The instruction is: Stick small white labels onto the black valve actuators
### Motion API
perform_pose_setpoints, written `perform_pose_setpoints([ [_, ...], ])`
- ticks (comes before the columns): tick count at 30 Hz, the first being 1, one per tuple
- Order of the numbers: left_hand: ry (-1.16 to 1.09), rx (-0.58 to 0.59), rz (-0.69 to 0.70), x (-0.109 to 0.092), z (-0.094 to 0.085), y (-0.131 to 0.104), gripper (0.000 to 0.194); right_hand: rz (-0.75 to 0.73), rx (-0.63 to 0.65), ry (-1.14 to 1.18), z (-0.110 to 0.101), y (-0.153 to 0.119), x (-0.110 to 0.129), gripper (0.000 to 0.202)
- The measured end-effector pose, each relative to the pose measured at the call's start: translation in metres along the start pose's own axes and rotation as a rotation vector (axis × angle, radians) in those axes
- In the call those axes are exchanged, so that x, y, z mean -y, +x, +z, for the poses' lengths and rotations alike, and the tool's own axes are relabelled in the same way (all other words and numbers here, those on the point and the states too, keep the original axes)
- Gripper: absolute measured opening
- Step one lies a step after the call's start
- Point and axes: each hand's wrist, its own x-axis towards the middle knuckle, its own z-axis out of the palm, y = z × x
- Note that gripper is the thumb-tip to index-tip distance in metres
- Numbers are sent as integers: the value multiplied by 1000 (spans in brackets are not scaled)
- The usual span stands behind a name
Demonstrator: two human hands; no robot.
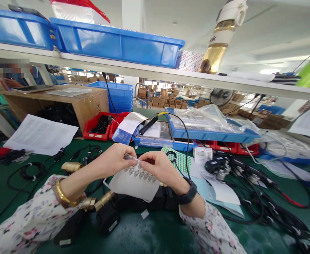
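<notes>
**Both hands pinch a white label sheet (136, 186) above the green surface (157, 233)**

From where I'm standing, the sheet is up in the air over the middle of the surface, nearer its near edge than its far one, and tilted, with a row of small silvery labels (140, 173) along its upper part. The left hand (116, 160), above a gold bracelet, has its fingers closed on the sheet's top edge. The right hand (164, 169), with a black wristband (188, 194) below it, grips the same edge just beside, thumb and fingers pinched together.

Below the sheet, black blocks (107, 218) lie toward the near edge, some with brass fittings (104, 200), and a small pale scrap (144, 214) sits close by. Past the right hand I can see a sheet of green dots (181, 161) and loose papers. Black cables (260, 208) tangle toward the right edge.

Along the far edge stand a red bin (97, 132) of small black parts and a blue tray (215, 134) bearing clear plastic bags. A black pen-shaped tool (149, 125) with a yellow end lies between them. A bottle (219, 42) stands on the shelf (149, 67) overhead.
</notes>
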Motion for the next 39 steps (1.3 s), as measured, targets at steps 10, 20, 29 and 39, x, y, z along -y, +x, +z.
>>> perform_pose_setpoints([
  [10,-158,126,-4,11,1,1,18,5,50,67,-3,-6,-1,15],
  [20,-291,184,-55,12,5,-1,20,40,31,69,1,-9,5,13],
  [29,-352,190,-15,11,11,-2,18,72,48,174,2,-11,4,13],
  [39,-536,201,-122,12,14,-5,25,-10,-59,132,0,-17,-1,11],
])
